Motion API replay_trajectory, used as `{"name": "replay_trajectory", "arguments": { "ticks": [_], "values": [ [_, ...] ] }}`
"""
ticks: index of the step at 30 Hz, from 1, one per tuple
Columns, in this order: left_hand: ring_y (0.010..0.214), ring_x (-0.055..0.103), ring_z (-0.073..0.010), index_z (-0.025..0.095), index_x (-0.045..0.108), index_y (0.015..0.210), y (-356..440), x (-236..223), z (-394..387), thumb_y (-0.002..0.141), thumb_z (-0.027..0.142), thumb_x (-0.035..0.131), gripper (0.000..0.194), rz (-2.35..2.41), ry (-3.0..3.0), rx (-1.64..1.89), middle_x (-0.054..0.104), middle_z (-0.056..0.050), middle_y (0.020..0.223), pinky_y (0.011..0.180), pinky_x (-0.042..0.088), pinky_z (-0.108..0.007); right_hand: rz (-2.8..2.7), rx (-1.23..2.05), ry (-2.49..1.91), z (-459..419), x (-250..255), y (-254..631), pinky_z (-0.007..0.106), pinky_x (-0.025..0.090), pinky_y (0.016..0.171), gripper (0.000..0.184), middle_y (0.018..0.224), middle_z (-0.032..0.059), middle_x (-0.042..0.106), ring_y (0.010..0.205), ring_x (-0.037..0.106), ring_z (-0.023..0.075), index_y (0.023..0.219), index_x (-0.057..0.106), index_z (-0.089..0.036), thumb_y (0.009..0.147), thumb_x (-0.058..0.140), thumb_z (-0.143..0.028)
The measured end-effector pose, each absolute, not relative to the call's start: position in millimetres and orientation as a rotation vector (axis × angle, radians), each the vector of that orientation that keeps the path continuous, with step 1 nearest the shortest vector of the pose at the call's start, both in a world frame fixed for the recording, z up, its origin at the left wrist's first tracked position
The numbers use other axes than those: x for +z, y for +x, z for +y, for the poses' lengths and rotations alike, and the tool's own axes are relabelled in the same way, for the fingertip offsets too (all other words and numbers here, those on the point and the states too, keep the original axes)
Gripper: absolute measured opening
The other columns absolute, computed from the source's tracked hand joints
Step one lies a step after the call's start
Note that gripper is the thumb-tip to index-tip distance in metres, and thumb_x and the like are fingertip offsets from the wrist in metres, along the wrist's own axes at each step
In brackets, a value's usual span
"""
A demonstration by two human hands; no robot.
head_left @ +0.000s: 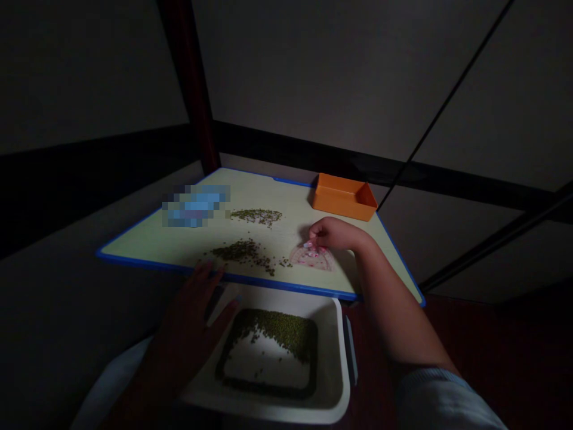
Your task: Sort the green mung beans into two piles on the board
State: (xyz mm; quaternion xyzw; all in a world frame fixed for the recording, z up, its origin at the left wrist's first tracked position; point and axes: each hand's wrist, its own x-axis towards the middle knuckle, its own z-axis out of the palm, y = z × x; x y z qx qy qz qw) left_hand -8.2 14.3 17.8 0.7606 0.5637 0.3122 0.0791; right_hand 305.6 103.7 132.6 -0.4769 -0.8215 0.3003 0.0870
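Observation:
My right hand (329, 234) rests on the pale board (179, 239), its fingers pinched on a clear pink semicircular protractor (313, 258) that lies flat there. Two patches of small green beans lie to its left: a near pile (244, 252) and a far pile (257, 215). My left hand (192, 325) grips the left rim of a white tub (333, 358) held just below the board's blue front edge. More green beans (280, 331) lie inside the tub.
An orange box (344, 197) stands at the board's far right corner. A blurred blue patch (196, 205) sits at the far left. A dark post (192, 89) rises behind the board. The surroundings are dim.

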Motion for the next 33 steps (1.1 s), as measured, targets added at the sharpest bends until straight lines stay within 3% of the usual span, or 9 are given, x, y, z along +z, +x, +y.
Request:
{"name": "replay_trajectory", "arguments": {
  "ticks": [7, 14, 22, 33],
  "values": [
    [0.139, 0.031, -0.0298, 0.024, 0.04, 0.136, -7.7, 20.2, 11.8, 0.084, 0.056, 0.042, 0.061, 1.68, 2.272, 0.932, 0.038, -0.01, 0.15, 0.112, 0.03, -0.053, -2.473, 1.045, -1.253, 99.7, 133.4, 299.4, 0.023, 0.03, 0.058, 0.014, 0.055, -0.0044, 0.052, 0.055, 0.041, 0.008, 0.065, 0.06, -0.014, 0.077, 0.056, -0.021],
    [0.14, 0.03, -0.0292, 0.021, 0.041, 0.136, -6.6, 24.3, 10.7, 0.084, 0.057, 0.042, 0.064, 1.681, 2.249, 0.904, 0.038, -0.01, 0.15, 0.114, 0.028, -0.05, -2.464, 1.129, -1.212, 100.6, 136.9, 307.2, 0.023, 0.031, 0.06, 0.023, 0.056, -0.0059, 0.046, 0.057, 0.038, 0.0074, 0.062, 0.056, -0.014, 0.076, 0.063, -0.031],
    [0.14, 0.031, -0.0295, 0.021, 0.043, 0.135, -7.2, 23.0, 11.3, 0.084, 0.058, 0.041, 0.063, 1.688, 2.241, 0.923, 0.039, -0.011, 0.149, 0.113, 0.029, -0.051, -2.52, 1.158, -1.241, 100.3, 130.7, 301.0, 0.023, 0.032, 0.059, 0.019, 0.057, -0.0042, 0.055, 0.055, 0.044, 0.0081, 0.066, 0.061, -0.014, 0.076, 0.063, -0.029],
    [0.14, 0.031, -0.0292, 0.018, 0.044, 0.135, -7.9, 19.8, 12.0, 0.084, 0.058, 0.042, 0.064, 1.693, 2.276, 0.921, 0.039, -0.013, 0.149, 0.113, 0.029, -0.05, -2.463, 0.936, -1.408, 101.0, 137.6, 308.7, 0.023, 0.03, 0.059, 0.014, 0.055, -0.0036, 0.056, 0.055, 0.044, 0.0084, 0.066, 0.064, -0.014, 0.075, 0.058, -0.021]
  ]
}}
